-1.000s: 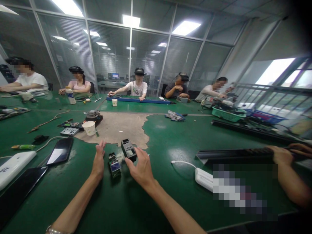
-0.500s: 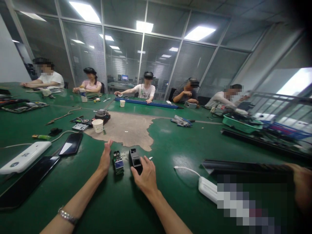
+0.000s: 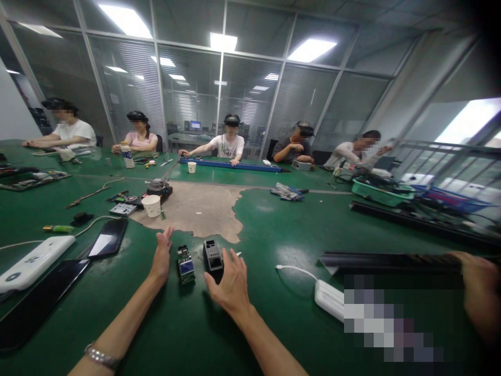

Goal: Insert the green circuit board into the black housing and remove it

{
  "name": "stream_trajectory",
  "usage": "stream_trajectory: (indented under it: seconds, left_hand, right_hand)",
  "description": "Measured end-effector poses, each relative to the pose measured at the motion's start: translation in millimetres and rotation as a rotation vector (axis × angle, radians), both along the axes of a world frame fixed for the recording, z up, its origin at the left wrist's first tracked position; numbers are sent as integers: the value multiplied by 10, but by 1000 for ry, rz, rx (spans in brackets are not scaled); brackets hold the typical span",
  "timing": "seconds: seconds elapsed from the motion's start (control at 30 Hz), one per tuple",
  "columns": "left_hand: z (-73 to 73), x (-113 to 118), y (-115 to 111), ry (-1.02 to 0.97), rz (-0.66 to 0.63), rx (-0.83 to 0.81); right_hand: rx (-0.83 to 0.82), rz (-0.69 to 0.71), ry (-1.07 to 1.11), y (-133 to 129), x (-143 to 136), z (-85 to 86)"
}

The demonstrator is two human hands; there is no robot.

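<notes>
Dark casing (image 3: 213, 256) beside circuit board (image 3: 186, 266); right fingers (image 3: 235, 265) spread around near end, left fingers (image 3: 161, 245) loosely extended.

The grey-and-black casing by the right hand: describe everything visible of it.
The casing is a narrow, plastic-looking box with black sides and dark openings in its grey upper face. It appears to rest on the green table, right of the circuit board, not touching it. The right hand curves round its near end; contact is unclear.

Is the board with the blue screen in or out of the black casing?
Out: the board sits beside the black casing, with green tabletop visible between them.
</notes>
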State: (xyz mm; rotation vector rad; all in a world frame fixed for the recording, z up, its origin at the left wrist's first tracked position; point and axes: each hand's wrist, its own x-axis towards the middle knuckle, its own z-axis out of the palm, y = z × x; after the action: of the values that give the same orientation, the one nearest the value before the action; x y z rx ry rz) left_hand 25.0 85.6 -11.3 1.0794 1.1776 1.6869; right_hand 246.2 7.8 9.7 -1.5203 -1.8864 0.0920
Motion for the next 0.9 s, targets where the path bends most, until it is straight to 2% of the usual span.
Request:
stream_trajectory:
  seconds: [0.3, 0.47, 0.57, 0.7, 0.8, 0.9]
  left_hand:
    - [97, 9, -27, -49, -40, -30]
    - [145, -5, 7, -128, -62, -85]
    - [140, 18, 32, -141, -78, -100]
    - [140, 54, 27, -146, -96, -105]
    - [158, 51, 4, -144, -104, -111]
    - [168, 30, -18, -131, -94, -102]
  right_hand:
    - [5, 24, 20, 14, -18, -34]
    - [25, 39, 173, 56, -9, -11]
    - [-13, 71, 399, 79, 18, 63]
    - [-163, 118, 661, 91, 10, 215]
    - [-158, 150, 672, 71, -92, 338]
    - [-89, 201, 542, 39, -283, 449]
